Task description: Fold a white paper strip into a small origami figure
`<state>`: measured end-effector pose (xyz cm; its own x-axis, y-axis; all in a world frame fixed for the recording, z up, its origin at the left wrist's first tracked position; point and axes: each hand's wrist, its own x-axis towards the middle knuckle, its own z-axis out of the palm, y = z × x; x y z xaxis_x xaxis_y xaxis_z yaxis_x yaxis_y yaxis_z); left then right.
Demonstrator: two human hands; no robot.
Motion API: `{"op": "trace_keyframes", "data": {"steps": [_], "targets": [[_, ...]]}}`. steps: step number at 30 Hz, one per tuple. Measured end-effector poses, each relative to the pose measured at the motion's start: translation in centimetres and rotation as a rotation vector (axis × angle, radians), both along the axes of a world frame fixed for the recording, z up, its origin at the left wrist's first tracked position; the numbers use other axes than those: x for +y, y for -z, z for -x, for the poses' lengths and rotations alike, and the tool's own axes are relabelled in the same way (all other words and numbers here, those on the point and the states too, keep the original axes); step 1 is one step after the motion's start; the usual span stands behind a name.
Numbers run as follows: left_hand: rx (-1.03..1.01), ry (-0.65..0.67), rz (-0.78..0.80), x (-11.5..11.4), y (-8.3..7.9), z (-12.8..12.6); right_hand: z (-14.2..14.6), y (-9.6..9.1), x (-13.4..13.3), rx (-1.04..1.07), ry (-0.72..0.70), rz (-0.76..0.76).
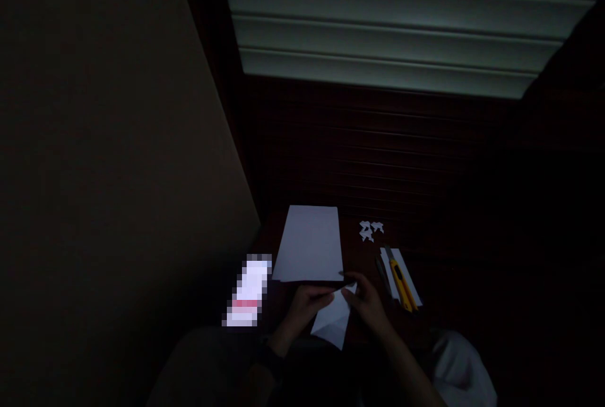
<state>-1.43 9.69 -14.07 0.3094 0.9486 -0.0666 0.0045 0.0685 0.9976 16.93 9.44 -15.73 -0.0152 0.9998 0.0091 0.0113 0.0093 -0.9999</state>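
The scene is very dark. My left hand [306,307] and my right hand [367,303] meet over a small folded piece of white paper [333,322] and both pinch its upper edge, fingers closed on it. Just beyond my hands lies a stack of white paper sheets [309,243] on the dark table. Several small folded white paper figures [370,230] sit to the right of the stack.
A yellow utility knife [403,284] lies on a white strip of paper at the right, with a dark pen [382,272] beside it. A lit, pixelated screen [249,290] glows at the left. A pale wall rises at left; window blinds [387,22] hang beyond the table.
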Motion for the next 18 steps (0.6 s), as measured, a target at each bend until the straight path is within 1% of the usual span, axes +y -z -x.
{"op": "trace_keyframes", "data": {"steps": [3, 6, 8, 12, 15, 18], "targets": [[0.051, 0.025, 0.017, -0.1, -0.2, -0.1, 0.0, 0.3, 0.0, 0.056, -0.036, 0.044], [0.084, -0.005, 0.011, 0.1, 0.5, -0.4, 0.0, 0.9, 0.0, 0.117, -0.064, 0.056], [0.069, -0.017, 0.013, 0.2, 1.1, -0.6, 0.0, 1.3, 0.0, 0.137, -0.05, 0.036], [-0.028, 0.024, 0.023, 0.3, 2.0, -0.6, 0.0, 1.9, 0.0, 0.122, -0.02, 0.01], [-0.01, 0.019, 0.011, 0.4, 2.5, -0.5, -0.1, 2.1, 0.0, 0.087, -0.022, 0.008], [0.023, 0.015, 0.007, 0.4, 2.5, -0.5, -0.2, 2.2, 0.0, 0.087, -0.039, 0.018]]}}
